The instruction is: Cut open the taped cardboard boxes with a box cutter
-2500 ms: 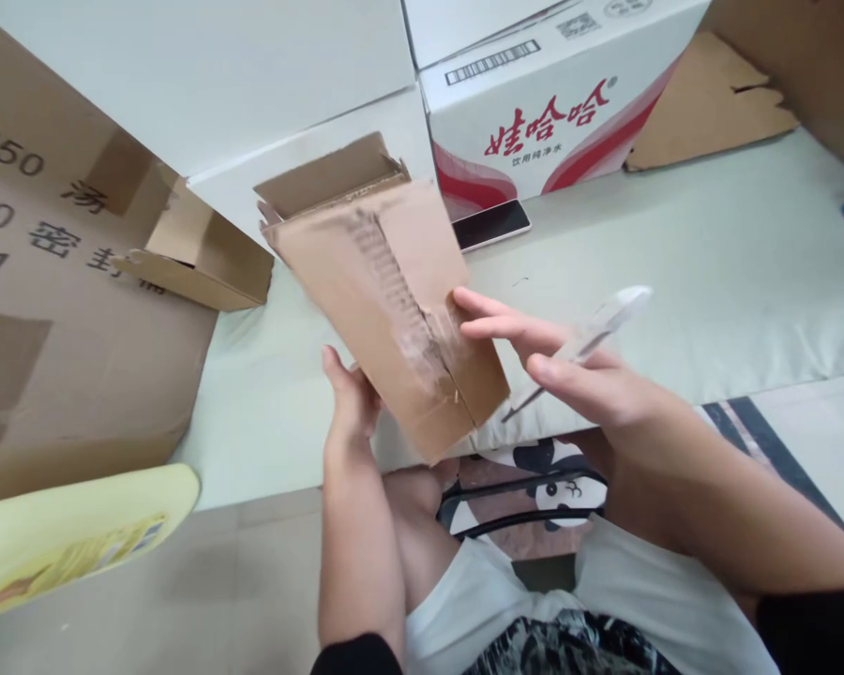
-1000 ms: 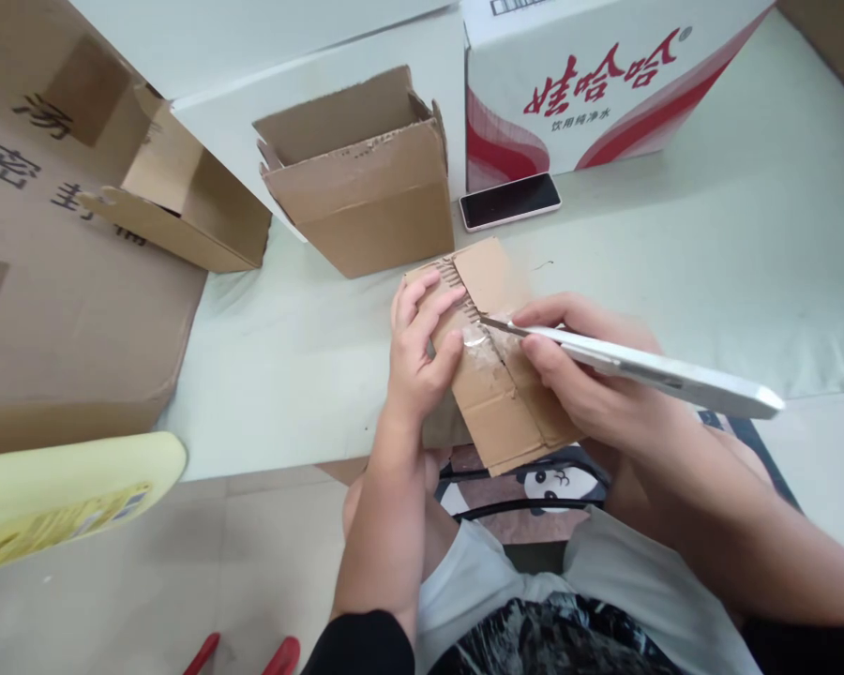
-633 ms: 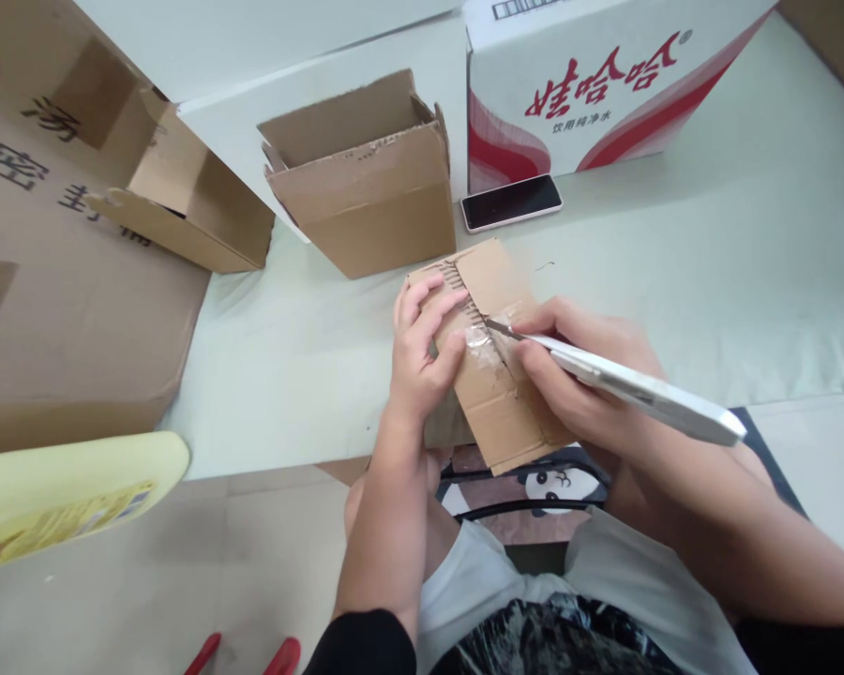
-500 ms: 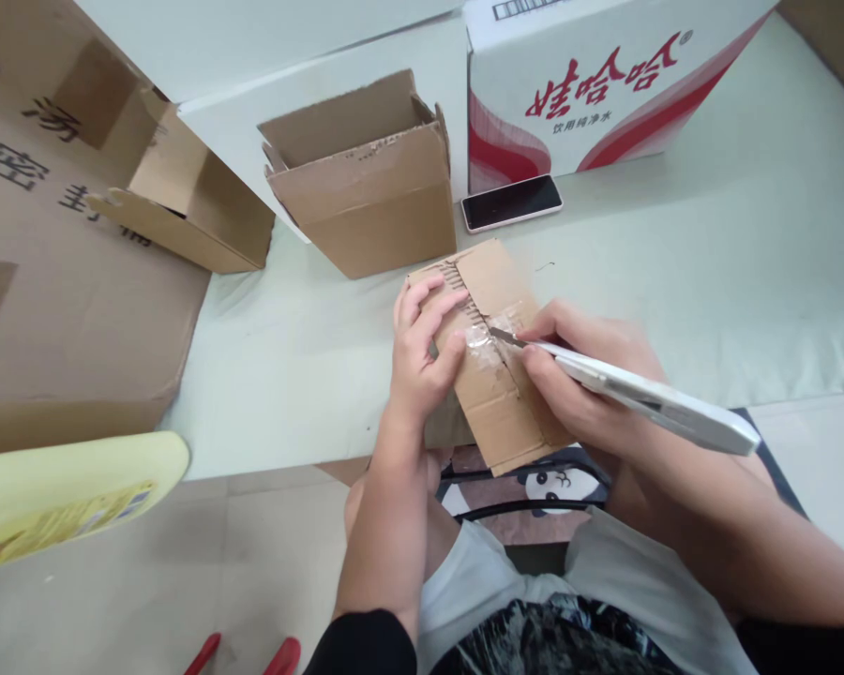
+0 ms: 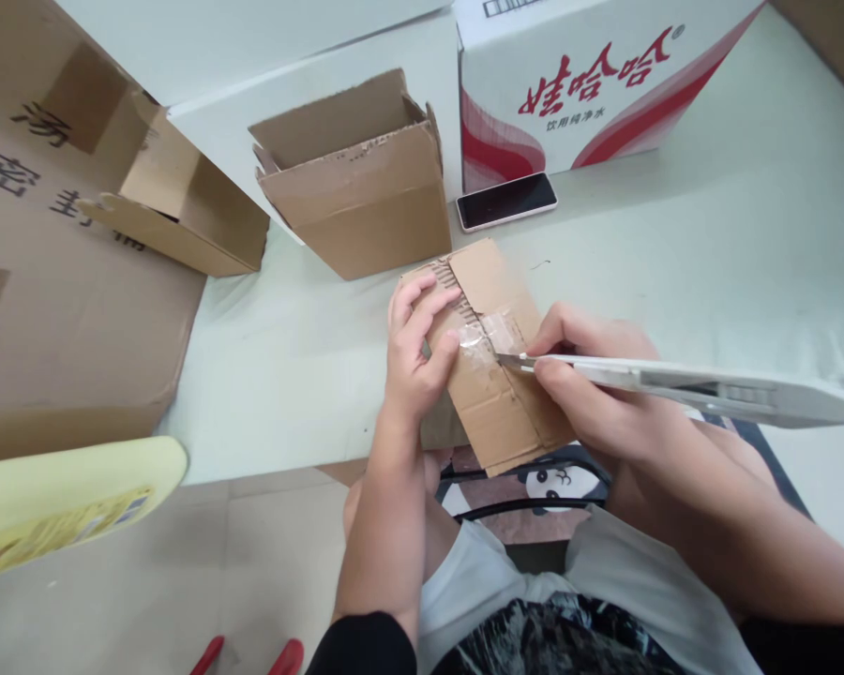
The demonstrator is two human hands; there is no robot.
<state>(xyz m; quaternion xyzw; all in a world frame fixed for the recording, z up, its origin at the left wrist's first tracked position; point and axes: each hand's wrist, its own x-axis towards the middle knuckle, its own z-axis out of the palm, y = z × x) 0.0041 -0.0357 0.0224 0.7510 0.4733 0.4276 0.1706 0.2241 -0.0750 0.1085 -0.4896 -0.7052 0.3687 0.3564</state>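
Note:
A small cardboard box (image 5: 489, 403) sits at the table's near edge, with clear tape (image 5: 492, 330) across the seam on its top. My left hand (image 5: 416, 342) grips the box from the left, its fingers and thumb resting on the top face. In my right hand (image 5: 591, 375) is a white utility knife (image 5: 682, 382), pinched near its front end with the long handle sticking out to the right. The blade's tip touches the seam, just beside the tape's lower edge.
Behind the box stand an open cardboard box (image 5: 366, 211), a phone (image 5: 507, 202) and a white and red carton (image 5: 591, 103). Another open cardboard box (image 5: 197, 216) and a large brown carton (image 5: 77, 319) are at left. A yellow container (image 5: 77, 497) is at lower left.
The knife has moved slightly down along the seam, away from the middle of the tape. Its handle has swung up and to the right. My left hand keeps its place on the box.

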